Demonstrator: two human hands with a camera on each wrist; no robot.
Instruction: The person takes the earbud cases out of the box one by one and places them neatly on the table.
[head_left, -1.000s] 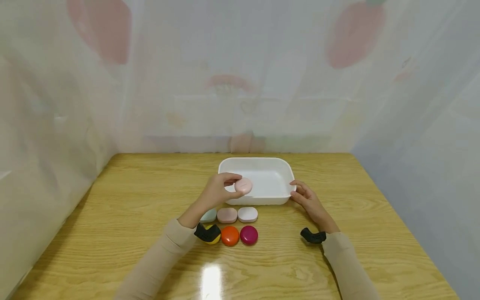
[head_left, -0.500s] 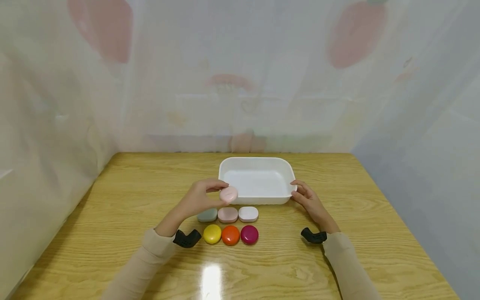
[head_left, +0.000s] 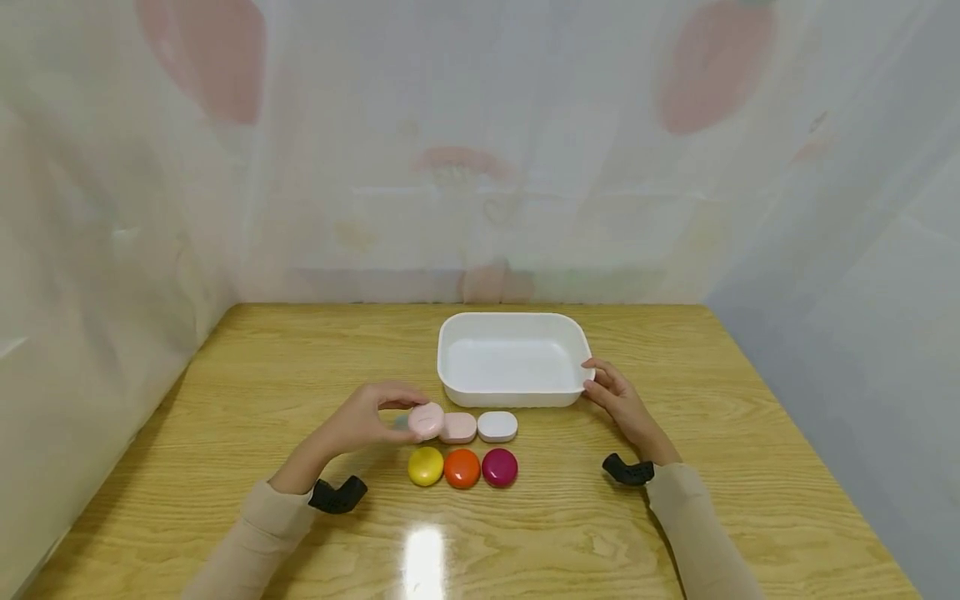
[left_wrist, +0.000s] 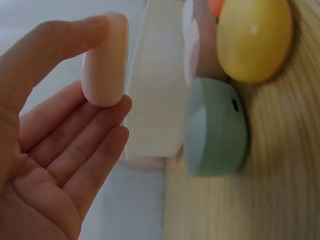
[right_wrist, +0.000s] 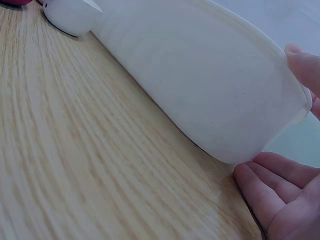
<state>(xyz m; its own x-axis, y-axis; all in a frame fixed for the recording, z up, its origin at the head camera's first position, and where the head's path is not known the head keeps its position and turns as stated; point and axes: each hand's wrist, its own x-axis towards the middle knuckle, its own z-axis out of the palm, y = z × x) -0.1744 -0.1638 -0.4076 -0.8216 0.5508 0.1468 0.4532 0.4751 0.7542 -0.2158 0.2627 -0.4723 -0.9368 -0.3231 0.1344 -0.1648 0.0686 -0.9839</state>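
In the head view my left hand (head_left: 367,421) pinches a small round pink case (head_left: 426,421), raised in front of the row of oval cases. The left wrist view shows the pink case (left_wrist: 106,62) edge-on between thumb and fingertips. Behind it is a pale green oval case (left_wrist: 217,127) with a small black slot, mostly hidden in the head view. A pink oval case (head_left: 458,427) and a white oval case (head_left: 497,427) stand beside it. My right hand (head_left: 618,404) holds the right front corner of a white tub (head_left: 510,399), thumb and fingers at its rim and wall.
Nearer me, a yellow round case (head_left: 426,467), an orange one (head_left: 462,468) and a magenta one (head_left: 499,467) lie in a row. The wooden table (head_left: 600,550) ends against patterned curtains (head_left: 480,150) at the back and sides.
My left hand has carried the round pink case from over the tub leftward and toward me, to the green case's end of the row. The right hand stays at the tub.
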